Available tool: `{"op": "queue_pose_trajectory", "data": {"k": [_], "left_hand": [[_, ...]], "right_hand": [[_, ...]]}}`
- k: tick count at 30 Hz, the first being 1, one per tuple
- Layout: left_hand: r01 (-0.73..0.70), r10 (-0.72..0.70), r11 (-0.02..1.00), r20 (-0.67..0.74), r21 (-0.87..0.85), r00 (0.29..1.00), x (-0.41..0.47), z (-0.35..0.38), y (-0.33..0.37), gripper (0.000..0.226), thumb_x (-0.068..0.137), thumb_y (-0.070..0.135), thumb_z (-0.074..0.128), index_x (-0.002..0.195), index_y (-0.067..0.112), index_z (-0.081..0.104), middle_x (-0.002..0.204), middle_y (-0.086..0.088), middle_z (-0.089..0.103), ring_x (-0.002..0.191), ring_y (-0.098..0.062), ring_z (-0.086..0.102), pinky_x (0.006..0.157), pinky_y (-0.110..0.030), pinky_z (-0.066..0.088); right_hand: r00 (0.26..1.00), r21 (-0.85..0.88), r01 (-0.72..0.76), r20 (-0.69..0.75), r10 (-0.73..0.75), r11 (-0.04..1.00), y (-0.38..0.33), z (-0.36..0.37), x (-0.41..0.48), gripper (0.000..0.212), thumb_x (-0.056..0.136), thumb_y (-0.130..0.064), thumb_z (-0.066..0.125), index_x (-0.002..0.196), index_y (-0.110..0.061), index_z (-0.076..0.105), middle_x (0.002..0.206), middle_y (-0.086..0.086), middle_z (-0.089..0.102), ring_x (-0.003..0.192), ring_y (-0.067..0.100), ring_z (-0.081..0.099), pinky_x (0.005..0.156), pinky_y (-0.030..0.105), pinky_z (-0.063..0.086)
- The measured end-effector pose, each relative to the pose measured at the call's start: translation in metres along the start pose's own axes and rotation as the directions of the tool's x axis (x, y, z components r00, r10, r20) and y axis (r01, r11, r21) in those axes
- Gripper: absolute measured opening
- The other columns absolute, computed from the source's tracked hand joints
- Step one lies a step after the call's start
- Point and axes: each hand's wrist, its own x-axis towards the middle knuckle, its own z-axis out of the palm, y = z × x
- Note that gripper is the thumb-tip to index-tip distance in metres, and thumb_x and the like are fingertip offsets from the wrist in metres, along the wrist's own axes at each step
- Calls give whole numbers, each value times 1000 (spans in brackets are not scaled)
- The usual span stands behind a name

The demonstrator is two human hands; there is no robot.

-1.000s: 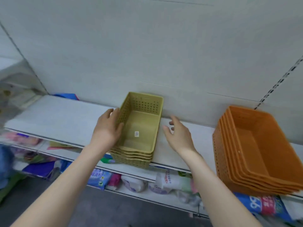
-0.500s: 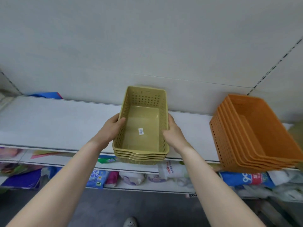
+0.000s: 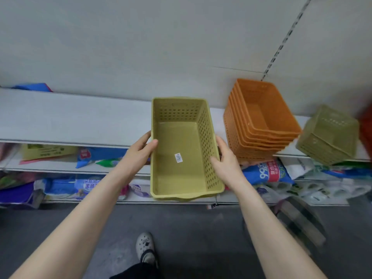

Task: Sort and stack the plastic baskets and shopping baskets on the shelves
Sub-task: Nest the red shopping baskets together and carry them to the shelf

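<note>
Both hands, left hand (image 3: 141, 152) and right hand (image 3: 225, 158), gripped the yellow basket stack (image 3: 181, 150); orange stack (image 3: 259, 119) looked sorted, olive baskets (image 3: 330, 135) sat crooked, probably still needing tidying.

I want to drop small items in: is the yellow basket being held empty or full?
Empty. The yellow basket shows a bare floor with only a small white sticker, held between the left hand and right hand.

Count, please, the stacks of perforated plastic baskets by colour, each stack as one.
Yellow-green perforated plastic basket stack, held in both hands: 1
Orange perforated plastic basket stack on the white shelf: 1
Olive-green perforated plastic basket stack, tilted at the shelf edge: 1
Total: 3 stacks
</note>
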Motion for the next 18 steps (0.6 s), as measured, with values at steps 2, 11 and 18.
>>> {"op": "queue_pose_trajectory", "data": {"k": [2, 11, 18], "left_hand": [[15, -15, 1000, 31, 17, 999, -27, 33, -4, 43, 99, 35, 47, 142, 37, 45, 125, 11, 64, 107, -4, 63, 100, -33, 49], [60, -89, 994, 359, 90, 929, -106, 192, -20, 37, 99, 25, 50, 132, 40, 47, 105, 0, 71, 82, -3, 70, 79, -26, 59], [74, -144, 986, 533, 151, 833, -101, 314, 7, 44, 98, 30, 52, 136, 43, 35, 126, -5, 65, 95, -16, 67, 80, -25, 56]], "right_hand": [[1000, 0, -22, -18, 22, 1000, 24, -24, -36, 68, 89, 1, 48, 148, -32, 37, 131, -18, 52, 119, 5, 49, 103, 28, 39], [963, 21, -260, -74, 261, 965, 134, -129, -184, 63, 89, -5, 49, 138, -44, 41, 124, -16, 60, 115, 11, 58, 94, 37, 47], [874, 97, -420, -224, 431, 902, 187, -217, -226, 64, 87, -6, 52, 134, -51, 44, 120, -12, 62, 112, 17, 61, 96, 51, 50]]}}
